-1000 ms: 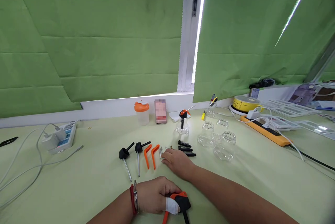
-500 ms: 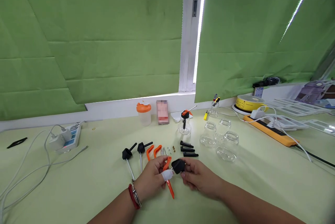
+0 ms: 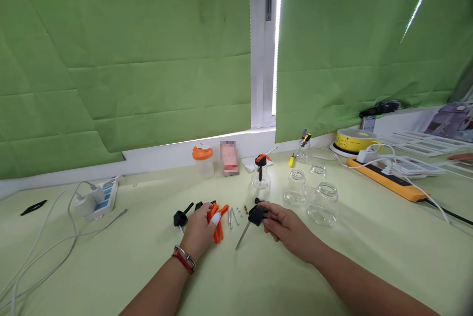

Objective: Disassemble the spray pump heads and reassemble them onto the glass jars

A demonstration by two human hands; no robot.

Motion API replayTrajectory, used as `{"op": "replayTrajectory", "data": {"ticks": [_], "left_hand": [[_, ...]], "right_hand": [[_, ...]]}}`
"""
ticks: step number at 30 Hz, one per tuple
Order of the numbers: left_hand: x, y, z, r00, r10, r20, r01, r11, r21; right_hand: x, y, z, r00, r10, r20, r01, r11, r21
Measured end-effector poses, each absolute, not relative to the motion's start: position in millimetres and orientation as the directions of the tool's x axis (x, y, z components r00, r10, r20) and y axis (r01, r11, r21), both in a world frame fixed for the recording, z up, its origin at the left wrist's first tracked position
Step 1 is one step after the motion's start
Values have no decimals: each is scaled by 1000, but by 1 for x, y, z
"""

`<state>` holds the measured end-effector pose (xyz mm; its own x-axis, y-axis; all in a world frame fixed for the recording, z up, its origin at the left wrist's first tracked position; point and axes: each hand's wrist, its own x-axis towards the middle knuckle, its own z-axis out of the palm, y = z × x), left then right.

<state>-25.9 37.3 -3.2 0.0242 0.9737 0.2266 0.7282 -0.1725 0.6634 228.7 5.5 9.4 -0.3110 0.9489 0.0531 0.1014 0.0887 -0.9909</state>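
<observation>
My right hand (image 3: 288, 230) pinches a black cap (image 3: 256, 215) with a thin metal rod (image 3: 243, 236) slanting down from it to the left. My left hand (image 3: 200, 227) is closed over the orange handles (image 3: 218, 232), thumb and fingers on one of them. A second black cap with a rod (image 3: 180, 218) lies left of that hand, and another black cap (image 3: 198, 205) is partly covered by it. Between the hands are several long screws (image 3: 232, 218), small nuts (image 3: 239, 211) and brass bits (image 3: 246, 210). Black pieces with springs (image 3: 263, 201) are mostly hidden behind the right hand.
Clear glass jars (image 3: 323, 205) stand at the right. Behind are a jar with an orange-and-black top (image 3: 261, 171) and an orange-lidded cup (image 3: 203, 161). Screwdrivers (image 3: 305, 139) stand in a small jar. Power strips (image 3: 388, 180) with white cables lie on both sides.
My left hand has moved up and left with the orange handle to the other handles. My right hand has shifted slightly up and right, carrying the black cap; its rod now shows.
</observation>
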Motion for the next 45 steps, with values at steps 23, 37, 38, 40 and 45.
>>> {"op": "replayTrajectory", "data": {"ticks": [23, 37, 38, 40, 45], "left_hand": [[-11, 4, 5, 186, 887, 423, 718, -416, 558], [-140, 49, 26, -569, 817, 93, 767, 488, 416], [-142, 51, 21, -541, 838, 66, 779, 471, 413], [-143, 54, 13, -493, 868, 50, 806, 435, 402], [-136, 57, 5, -427, 899, 99, 858, 368, 357]], "right_hand": [[210, -3, -10, -463, 874, 149, 309, 316, -897], [224, 41, 1, -203, 894, 399, 609, 434, -664], [224, 51, 7, -185, 894, 407, 663, 419, -620], [224, 74, 19, -112, 905, 411, 765, 343, -545], [225, 133, 38, -16, 906, 423, 896, 201, -397]]}}
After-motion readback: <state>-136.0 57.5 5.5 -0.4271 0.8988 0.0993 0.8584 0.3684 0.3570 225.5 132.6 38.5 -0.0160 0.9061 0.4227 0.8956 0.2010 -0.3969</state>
